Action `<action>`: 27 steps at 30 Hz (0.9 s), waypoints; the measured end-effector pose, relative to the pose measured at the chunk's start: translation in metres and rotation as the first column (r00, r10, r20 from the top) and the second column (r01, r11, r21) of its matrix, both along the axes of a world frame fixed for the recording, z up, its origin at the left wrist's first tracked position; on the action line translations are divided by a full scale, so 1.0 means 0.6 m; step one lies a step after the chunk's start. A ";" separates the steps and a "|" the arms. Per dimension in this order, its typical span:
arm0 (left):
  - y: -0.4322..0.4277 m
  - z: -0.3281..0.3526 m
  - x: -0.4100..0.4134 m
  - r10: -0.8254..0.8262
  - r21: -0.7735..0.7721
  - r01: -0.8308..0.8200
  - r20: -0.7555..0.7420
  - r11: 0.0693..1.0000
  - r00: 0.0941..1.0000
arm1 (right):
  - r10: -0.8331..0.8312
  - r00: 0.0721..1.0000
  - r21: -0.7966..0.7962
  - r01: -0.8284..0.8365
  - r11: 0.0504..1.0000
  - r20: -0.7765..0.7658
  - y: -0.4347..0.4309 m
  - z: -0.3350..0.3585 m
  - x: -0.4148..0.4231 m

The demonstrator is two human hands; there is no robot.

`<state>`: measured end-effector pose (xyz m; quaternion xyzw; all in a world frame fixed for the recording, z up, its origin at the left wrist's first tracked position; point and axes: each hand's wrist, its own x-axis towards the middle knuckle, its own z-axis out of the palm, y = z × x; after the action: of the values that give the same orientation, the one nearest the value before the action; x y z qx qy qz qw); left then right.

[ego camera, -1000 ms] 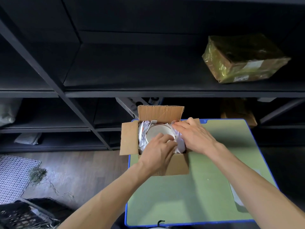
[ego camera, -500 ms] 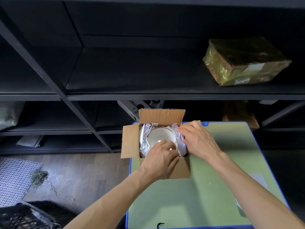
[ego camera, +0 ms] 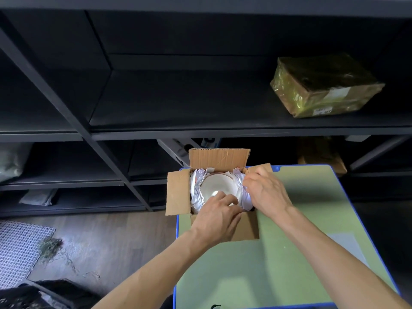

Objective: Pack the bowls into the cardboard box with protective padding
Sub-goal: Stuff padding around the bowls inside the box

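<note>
An open cardboard box (ego camera: 178, 192) stands at the far left corner of the green table, flaps spread. Inside it a white bowl (ego camera: 215, 186) lies open side up, ringed by crumpled white padding paper (ego camera: 196, 192). My left hand (ego camera: 217, 219) reaches over the near wall of the box, fingertips on the bowl's near rim. My right hand (ego camera: 265, 192) rests over the box's right side, fingers pressed into the padding there. Whether other bowls lie underneath is hidden.
The green table with a blue rim (ego camera: 289, 253) fills the lower right. Dark metal shelving (ego camera: 200, 130) stands right behind the box, with a film-wrapped parcel (ego camera: 323, 85) on the upper shelf. Floor, a white mesh mat (ego camera: 17, 250) and a black crate (ego camera: 44, 295) lie at the left.
My right hand has shifted slightly rightward along the padding, and my left hand has slid a bit toward the bowl's near rim. The box has stayed in place.
</note>
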<state>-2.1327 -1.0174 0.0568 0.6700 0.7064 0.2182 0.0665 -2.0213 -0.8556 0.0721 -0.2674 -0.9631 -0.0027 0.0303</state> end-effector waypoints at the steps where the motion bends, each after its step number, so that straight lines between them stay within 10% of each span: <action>1: 0.000 0.001 -0.001 -0.002 -0.001 0.002 -0.004 1.000 1.000 | -0.004 1.000 0.000 0.004 1.000 0.009 -0.001 0.000 -0.002; 27: -0.089 0.017 -0.119 0.272 -0.063 -0.282 -0.129 0.957 0.953 | 0.084 0.988 -0.116 -0.099 0.988 -0.128 -0.122 0.013 -0.011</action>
<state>-2.2042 -1.0707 0.0668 0.5728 0.8044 0.1563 0.0197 -2.0278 -0.9286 0.0799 -0.2240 -0.9690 0.0739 0.0730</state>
